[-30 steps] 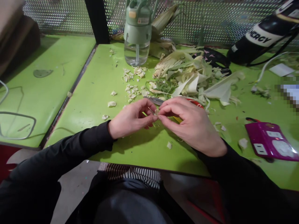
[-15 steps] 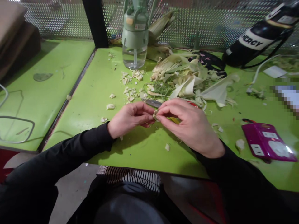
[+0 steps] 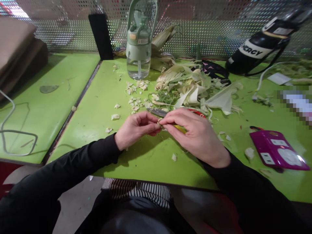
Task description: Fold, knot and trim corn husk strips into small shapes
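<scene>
Between the fingertips of my left hand and my right hand is a small pale piece of corn husk, pinched from both sides and mostly covered by the fingers. Just beyond them lie scissors with grey blades and a red handle, partly hidden behind my right hand. Something yellow shows under that hand. Small husk pieces are scattered past my left hand. A heap of corn husks spreads behind the scissors.
A green water bottle stands at the back, near the mesh panel. At right are a tilted black bottle, a purple power socket and a white cable. A seam divides the green table at left.
The view has tilted up slightly, so everything sits lower in it. Both hands keep their pinch on the small husk piece, whose visible part has turned and become smaller.
</scene>
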Available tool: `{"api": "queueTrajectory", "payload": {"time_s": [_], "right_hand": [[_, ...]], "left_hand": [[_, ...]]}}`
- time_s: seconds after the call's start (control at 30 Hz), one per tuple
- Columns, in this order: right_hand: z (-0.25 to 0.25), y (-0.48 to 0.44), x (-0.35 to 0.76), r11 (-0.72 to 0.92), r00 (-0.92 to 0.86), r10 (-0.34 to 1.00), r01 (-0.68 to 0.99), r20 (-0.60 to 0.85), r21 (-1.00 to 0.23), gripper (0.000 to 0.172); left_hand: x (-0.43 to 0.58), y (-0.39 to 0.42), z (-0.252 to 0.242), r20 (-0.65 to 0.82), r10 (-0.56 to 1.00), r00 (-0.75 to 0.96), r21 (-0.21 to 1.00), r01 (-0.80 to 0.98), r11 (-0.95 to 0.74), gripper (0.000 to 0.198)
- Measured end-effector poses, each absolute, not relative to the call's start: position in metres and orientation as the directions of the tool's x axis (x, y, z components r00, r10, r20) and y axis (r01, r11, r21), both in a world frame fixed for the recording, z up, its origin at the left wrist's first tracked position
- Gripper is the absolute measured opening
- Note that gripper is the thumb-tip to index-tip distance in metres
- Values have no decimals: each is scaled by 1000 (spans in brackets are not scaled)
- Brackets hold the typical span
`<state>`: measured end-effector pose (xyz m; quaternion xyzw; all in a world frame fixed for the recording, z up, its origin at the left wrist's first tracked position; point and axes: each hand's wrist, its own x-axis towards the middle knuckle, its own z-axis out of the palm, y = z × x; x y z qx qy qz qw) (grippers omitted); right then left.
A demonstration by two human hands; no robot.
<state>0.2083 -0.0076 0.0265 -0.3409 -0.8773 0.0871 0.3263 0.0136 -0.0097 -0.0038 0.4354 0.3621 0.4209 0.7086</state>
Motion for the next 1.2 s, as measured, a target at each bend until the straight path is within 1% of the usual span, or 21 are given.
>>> {"api": "queueTrajectory", "payload": {"time_s": [0.17, 0.33, 0.53, 0.67, 0.77, 0.87, 0.97, 1.13, 1.2], "right_hand": [[26, -8, 208, 729, -522, 678, 569, 518, -381, 8], [27, -7, 208, 740, -522, 665, 559, 535, -374, 7], [28, -7, 209, 730, -551, 682, 538, 480, -420, 11], [30, -10, 206, 647, -492, 762, 576, 420, -500, 10], [30, -11, 205, 602, -449, 798, 587, 402, -541, 10], [30, -12, 204, 589, -429, 808, 594, 404, -548, 11], [29, -12, 204, 596, -446, 803, 591, 397, -543, 11], [27, -13, 203, 590, -444, 807, 624, 389, -513, 13], [26, -12, 203, 602, -451, 799, 609, 399, -516, 13]], "left_hand": [[15, -11, -6, -137, 909, 392, 904, -326, 277, 27], [17, -13, -7, -152, 916, 370, 887, -359, 292, 28], [18, -14, -9, -168, 906, 388, 879, -358, 316, 30], [17, -13, -9, -160, 908, 386, 902, -317, 294, 28], [17, -12, -9, -138, 915, 379, 915, -305, 264, 27], [17, -12, -9, -117, 923, 366, 929, -287, 232, 24], [18, -13, -9, -102, 927, 362, 945, -257, 204, 23], [21, -14, -11, -35, 941, 338, 966, -228, 118, 26], [22, -14, -11, -44, 940, 338, 963, -236, 129, 28]]}}
